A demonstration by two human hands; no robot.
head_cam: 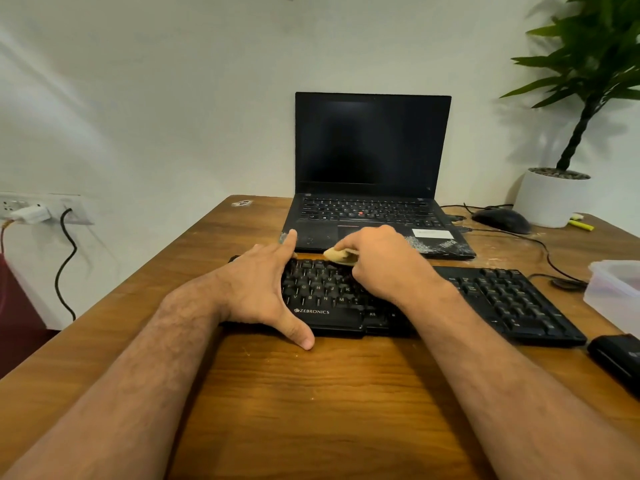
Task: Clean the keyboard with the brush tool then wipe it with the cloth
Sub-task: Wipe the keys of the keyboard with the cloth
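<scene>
I am pinching a small tan cloth (341, 255) in my right hand (384, 263), wiping the black plastic keyboard (502, 299); left hand (263, 289), spread, is bracing it; brushing apparently done.

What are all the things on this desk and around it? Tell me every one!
keyboard: one, black, front middle of the table
cloth: one, yellowish, at the keyboard's top edge
laptop: one, black, open with a dark screen, behind the keyboard
mouse: one, dark, right of the laptop
plant: one, green in a white pot, back right corner
plastic box: one, clear, right edge
black object: one, front right edge, cannot tell what it is
table: one, brown wood
wall socket: one, white, on the left wall
left hand: one, fingers spread, holds the keyboard's left end
right hand: one, grips the cloth
</scene>
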